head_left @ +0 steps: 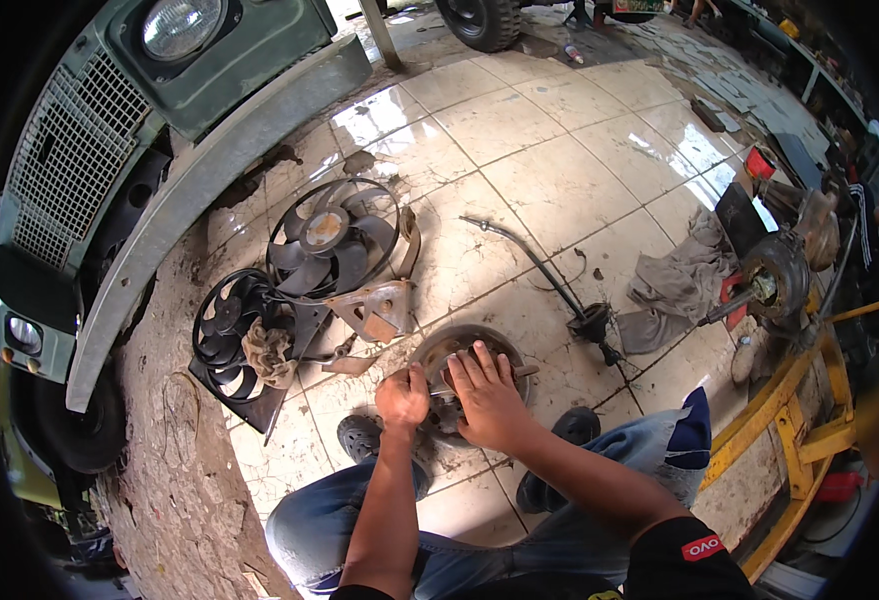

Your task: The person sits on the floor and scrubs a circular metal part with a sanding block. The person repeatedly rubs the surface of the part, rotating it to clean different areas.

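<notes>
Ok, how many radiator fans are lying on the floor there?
2. The larger fan lies on the tiles near the bumper; the smaller fan sits just left of and below it, with a rag on it. None seems hidden.

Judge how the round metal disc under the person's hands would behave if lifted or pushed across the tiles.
The metal disc looks thick, rusty and solid, so it is probably heavy for its size and stiff. It lies flat on the tiled floor, so it should slide rather than roll unless stood on edge. The left hand and right hand both rest on it.
</notes>
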Available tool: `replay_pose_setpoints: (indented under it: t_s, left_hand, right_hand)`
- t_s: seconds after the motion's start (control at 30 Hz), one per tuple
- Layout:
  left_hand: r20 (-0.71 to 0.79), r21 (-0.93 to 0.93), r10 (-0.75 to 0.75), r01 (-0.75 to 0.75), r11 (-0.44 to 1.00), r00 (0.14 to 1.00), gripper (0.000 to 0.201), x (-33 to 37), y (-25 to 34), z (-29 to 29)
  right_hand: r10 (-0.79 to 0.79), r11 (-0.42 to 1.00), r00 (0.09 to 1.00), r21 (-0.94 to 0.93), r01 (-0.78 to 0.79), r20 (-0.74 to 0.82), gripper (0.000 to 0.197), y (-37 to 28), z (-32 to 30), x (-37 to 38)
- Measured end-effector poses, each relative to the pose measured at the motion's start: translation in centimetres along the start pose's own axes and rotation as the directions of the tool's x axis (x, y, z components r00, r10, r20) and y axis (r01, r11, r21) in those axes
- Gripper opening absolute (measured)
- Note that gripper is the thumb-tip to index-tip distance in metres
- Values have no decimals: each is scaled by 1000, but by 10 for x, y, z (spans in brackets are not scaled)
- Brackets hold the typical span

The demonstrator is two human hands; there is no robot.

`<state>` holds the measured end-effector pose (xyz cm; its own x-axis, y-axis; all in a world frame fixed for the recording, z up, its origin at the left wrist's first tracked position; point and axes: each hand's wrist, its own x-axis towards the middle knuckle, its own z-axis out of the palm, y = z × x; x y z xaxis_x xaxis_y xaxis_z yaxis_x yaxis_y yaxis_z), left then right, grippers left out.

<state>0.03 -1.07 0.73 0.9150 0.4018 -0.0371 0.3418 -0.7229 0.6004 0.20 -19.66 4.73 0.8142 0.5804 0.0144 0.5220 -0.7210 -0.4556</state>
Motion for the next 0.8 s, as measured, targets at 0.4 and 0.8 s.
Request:
replay_pose_setpoints:
  t_s: [0.4,0.8]
  left_hand:
    - [33,93,-66,62,994,997,50,1,7,0]
    - [-16,119,45,-43,992,999,47,3,13,-1]
  right_hand:
    - [-31,999,998,35,33,-62,93,6,-1,4]
    - [105,992,994,69,-105,15,91,23,-1,19]
